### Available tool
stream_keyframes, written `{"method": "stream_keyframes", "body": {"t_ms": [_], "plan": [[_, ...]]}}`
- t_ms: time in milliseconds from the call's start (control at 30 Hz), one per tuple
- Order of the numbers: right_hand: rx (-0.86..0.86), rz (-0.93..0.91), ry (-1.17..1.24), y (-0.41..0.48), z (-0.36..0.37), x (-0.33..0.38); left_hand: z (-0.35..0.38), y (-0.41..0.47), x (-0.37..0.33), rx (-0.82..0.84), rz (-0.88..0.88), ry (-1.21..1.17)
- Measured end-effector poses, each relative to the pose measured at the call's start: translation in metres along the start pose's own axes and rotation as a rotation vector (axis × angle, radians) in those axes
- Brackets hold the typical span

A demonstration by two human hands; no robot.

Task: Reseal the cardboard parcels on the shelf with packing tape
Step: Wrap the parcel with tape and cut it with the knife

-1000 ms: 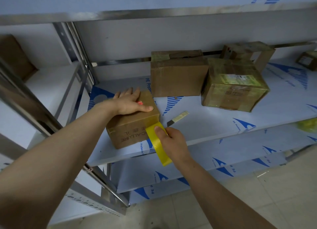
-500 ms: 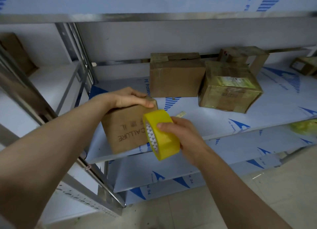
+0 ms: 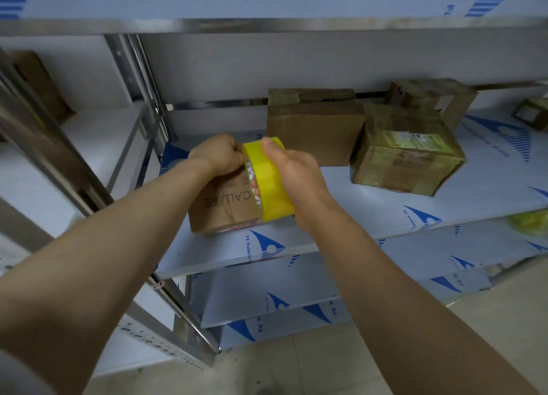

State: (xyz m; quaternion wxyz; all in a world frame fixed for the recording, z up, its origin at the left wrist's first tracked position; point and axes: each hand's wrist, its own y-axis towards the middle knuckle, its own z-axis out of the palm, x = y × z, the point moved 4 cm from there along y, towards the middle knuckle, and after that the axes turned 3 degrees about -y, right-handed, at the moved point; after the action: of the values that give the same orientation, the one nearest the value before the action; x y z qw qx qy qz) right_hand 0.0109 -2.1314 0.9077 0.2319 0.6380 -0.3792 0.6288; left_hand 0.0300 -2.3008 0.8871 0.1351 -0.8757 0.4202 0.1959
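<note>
A small brown cardboard parcel with dark lettering sits near the front left of the metal shelf. My right hand grips a yellow roll of packing tape on edge, just above and in front of the parcel. My left hand is closed at the roll's upper left rim, its fingertips pinched on the tape there. The parcel's top is hidden behind both hands.
Two larger parcels stand further back: a brown one and a tape-wrapped one. Another box sits behind them, and one more at the far right. Steel uprights rise at left. Lower shelves and floor lie below.
My left hand left the parcel's top and went to the tape roll. My right hand lifted the roll higher, over the parcel.
</note>
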Motion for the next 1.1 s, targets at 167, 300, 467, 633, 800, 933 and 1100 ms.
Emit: {"method": "stream_keyframes", "body": {"t_ms": [167, 300, 467, 633, 800, 933, 1100], "plan": [[-0.032, -0.009, -0.093, -0.008, -0.002, -0.014, 0.003, -0.001, -0.003, -0.034, 0.015, -0.02], [-0.068, 0.005, -0.197, -0.02, -0.012, -0.034, 0.005, 0.001, -0.003, -0.056, 0.002, 0.009], [-0.018, 0.014, -0.244, -0.024, -0.01, -0.051, 0.006, 0.002, -0.001, -0.053, 0.014, 0.019], [0.013, 0.209, -0.203, -0.034, -0.014, -0.096, 0.008, 0.0, 0.0, -0.065, 0.034, 0.041], [-0.029, 0.285, -0.179, -0.014, 0.002, -0.128, 0.014, 0.0, -0.003, -0.155, 0.216, 0.189], [-0.036, 0.332, -0.146, 0.007, 0.007, -0.141, 0.028, -0.002, -0.022, -0.282, 0.234, 0.415], [-0.012, 0.373, -0.169, 0.016, 0.012, -0.138, 0.049, 0.004, -0.035, -0.146, -0.017, 0.512]]}}
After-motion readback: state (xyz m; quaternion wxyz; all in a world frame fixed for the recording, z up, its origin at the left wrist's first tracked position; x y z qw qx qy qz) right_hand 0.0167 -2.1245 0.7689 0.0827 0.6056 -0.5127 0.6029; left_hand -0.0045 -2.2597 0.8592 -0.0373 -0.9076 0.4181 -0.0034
